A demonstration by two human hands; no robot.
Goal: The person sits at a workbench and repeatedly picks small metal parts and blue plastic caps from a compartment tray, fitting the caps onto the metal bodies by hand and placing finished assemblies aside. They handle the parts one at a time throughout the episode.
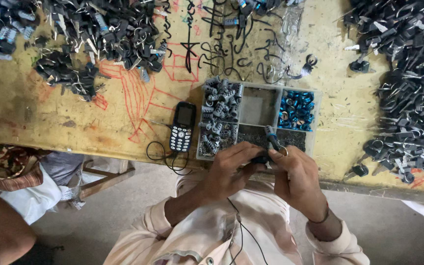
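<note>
The small dark part [261,159] sits between my two hands, just in front of my chest at the near edge of the table [35,108]. My left hand [229,169] curls around it from the left, fingers pressed together and pinching the part at its tip. My right hand [295,176] closes around a thin tool with a dark, striped handle [272,138], which sticks up out of my fist and leans over the tray; a small metal ring [284,151] shows at my right fingertips, touching the part or just beside it, I cannot tell which. Right behind my hands stands a clear plastic tray [315,128] split into compartments: grey screws [218,115] fill the left one, blue rings [296,110] the far right one, fine dark bits lie in the near middle ones, and the far middle one shows only its floor. A dark mobile phone [182,126] lies just left of the tray, with a black cable [165,157] looping off the table edge below it. Heaps of dark clips with wire loops [408,88] cover the right side of the table, and more are piled at the far left [99,34]. Red and black scribbles mark the yellow tabletop. Another person's knee [1,225] shows at my left.
</note>
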